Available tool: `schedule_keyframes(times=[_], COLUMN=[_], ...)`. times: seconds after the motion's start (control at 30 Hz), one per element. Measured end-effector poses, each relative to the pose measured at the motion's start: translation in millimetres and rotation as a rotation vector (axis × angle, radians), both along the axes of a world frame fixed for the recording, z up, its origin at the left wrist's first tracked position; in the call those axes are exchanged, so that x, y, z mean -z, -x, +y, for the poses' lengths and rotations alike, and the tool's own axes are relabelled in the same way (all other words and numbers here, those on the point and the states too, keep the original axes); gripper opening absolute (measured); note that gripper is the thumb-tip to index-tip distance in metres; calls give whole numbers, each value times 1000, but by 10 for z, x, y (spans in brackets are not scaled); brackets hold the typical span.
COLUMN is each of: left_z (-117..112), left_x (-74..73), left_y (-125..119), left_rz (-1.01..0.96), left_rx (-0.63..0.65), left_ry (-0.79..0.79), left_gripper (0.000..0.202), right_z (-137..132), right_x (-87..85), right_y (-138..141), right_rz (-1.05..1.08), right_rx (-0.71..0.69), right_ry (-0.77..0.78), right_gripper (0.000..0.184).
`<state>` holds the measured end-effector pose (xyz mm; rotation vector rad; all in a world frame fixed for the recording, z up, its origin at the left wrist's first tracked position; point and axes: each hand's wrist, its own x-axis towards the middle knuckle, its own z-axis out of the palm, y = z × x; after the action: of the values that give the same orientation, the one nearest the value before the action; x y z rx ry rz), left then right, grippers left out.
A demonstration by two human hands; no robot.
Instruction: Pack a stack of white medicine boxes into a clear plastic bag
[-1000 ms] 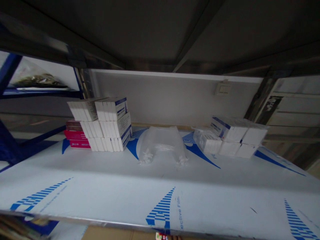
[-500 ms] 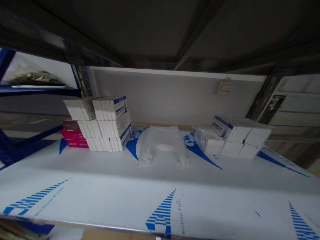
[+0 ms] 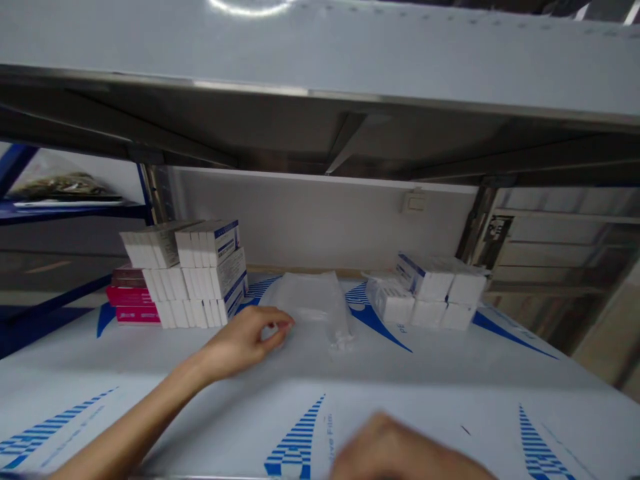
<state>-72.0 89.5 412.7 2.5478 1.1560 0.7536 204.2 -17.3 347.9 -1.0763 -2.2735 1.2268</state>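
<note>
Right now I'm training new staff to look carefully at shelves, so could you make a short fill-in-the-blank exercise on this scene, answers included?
1. The right hand is farther from the translucent carrier bags than the ____ hand.
2. In this view, the plastic-wrapped boxes stand to the ____ of those bags.
3. The stack of white cartons is ____ layers high.
4. The light switch is fixed to the ____ behind the shelf.

Missing words: left; right; three; wall.
</note>
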Motion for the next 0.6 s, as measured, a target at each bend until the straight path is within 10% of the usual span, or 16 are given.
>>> schedule_keyframes(times=[0.17, 0.6], left_z=[613, 667], left_x=[35, 408], left_y=[-410, -490], left_rz=[241, 353], left_rx=[-10, -142], left_ry=[-188, -217], left_gripper=[31, 35], right_z=[1111, 1574], right_x=[-569, -28], right_y=[-18, -96], right_rz=[-246, -393], right_rx=[277, 541], right_ry=[-733, -928], right_gripper=[21, 26])
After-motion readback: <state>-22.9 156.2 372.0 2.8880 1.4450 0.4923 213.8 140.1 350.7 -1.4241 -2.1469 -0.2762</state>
